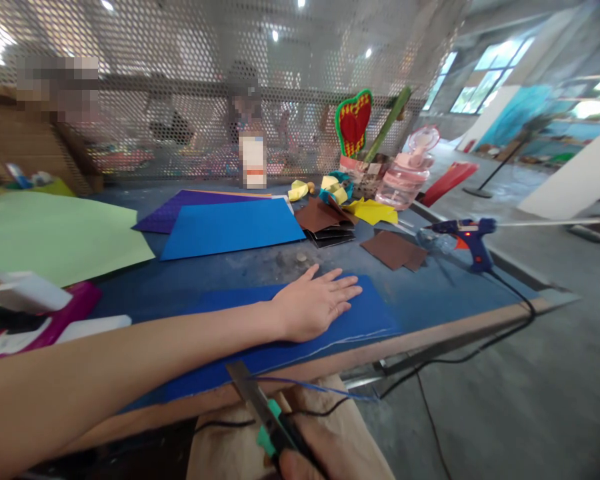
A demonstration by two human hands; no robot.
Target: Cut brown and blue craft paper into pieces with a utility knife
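My left hand [313,303] lies flat, fingers spread, on a dark blue sheet [375,310] near the table's front edge. Below it, my right hand [325,447], partly cut off by the bottom of the view, is closed around a utility knife [280,427] with green parts. The knife's wide blade points up and left, its tip near the sheet's front border beneath my left forearm. A thin blue strip [315,387] trails from near the tip past the table edge. A pale frayed line runs along the sheet's front side.
Behind lie a bright blue sheet [235,227], a purple sheet [180,210], a light green sheet [55,233] and brown pieces [325,217]. A glue gun [473,237] stands at the right, its cord hanging over the edge. Perforated metal mesh [190,87] closes the back; people are beyond it.
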